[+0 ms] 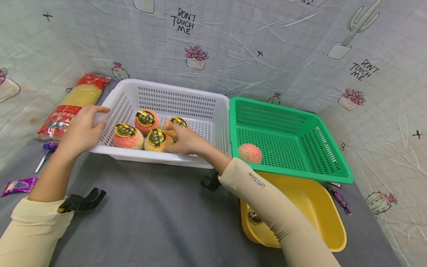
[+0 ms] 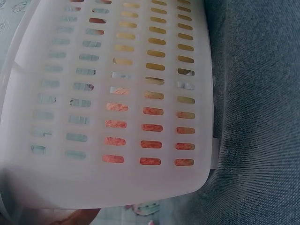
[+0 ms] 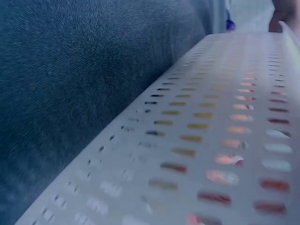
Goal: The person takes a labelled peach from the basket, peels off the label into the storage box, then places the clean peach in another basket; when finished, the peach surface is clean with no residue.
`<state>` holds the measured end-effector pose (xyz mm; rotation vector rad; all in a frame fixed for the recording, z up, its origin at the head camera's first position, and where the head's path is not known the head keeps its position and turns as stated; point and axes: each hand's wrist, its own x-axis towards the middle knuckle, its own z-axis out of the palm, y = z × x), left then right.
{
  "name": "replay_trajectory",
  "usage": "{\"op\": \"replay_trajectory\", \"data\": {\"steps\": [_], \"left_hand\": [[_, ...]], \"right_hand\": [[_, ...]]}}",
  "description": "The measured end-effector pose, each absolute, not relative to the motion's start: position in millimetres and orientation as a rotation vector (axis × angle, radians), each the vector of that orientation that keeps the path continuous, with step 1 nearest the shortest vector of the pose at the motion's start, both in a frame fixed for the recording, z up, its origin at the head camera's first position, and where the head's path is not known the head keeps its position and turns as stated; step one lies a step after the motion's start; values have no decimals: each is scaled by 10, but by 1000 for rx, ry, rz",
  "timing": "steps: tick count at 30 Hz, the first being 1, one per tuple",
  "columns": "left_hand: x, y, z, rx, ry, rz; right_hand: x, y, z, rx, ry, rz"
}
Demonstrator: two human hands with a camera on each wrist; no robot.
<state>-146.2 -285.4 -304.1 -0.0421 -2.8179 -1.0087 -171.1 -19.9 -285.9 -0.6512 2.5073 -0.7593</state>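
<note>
A white perforated basket (image 1: 181, 158) holds several pink-and-yellow peaches with black-and-gold stickers. My right hand (image 1: 188, 141) reaches over its front rim, fingers and thumb curled about the right side of the front middle peach (image 1: 156, 140). Those fingers also overlap the peach behind it (image 1: 178, 121). Two others, a left peach (image 1: 128, 137) and a back peach (image 1: 147, 121), sit alongside. My left hand (image 1: 83, 129) rests at the basket's left rim, index finger and thumb apart. The left wrist view shows the basket wall (image 2: 136, 183) with part of that hand (image 2: 77, 218) below its edge.
Right of the white basket stands a green basket (image 1: 333, 178) with one peach (image 1: 250, 153) inside. In front is a yellow bin (image 1: 335, 237), partly hidden by my right sleeve. A red-and-yellow packet (image 1: 80, 96), a lollipop (image 1: 50, 146) and a purple-wrapped candy (image 1: 20, 186) lie left.
</note>
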Motion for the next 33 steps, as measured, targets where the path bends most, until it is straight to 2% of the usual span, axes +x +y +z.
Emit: {"op": "replay_trajectory", "data": {"steps": [10,21,26,33], "left_hand": [[-1480,-2836,-3039,-49,-2821,-1016],[-1476,-2830,-3052,-39,-2820,-1011],[-1481,-2844,-3057,-41,-2827,-1012],[-1471,-2857,-3047,-26,-2827,-1018]], "right_hand": [[-1798,-427,-2974,-713,2561,-578],[-1804,-416,-2997,-717,2620,-572],[-1775,-329,-2887,-658,2621,-692],[-1658,-69,-2523,-602,2599,-1035]]}}
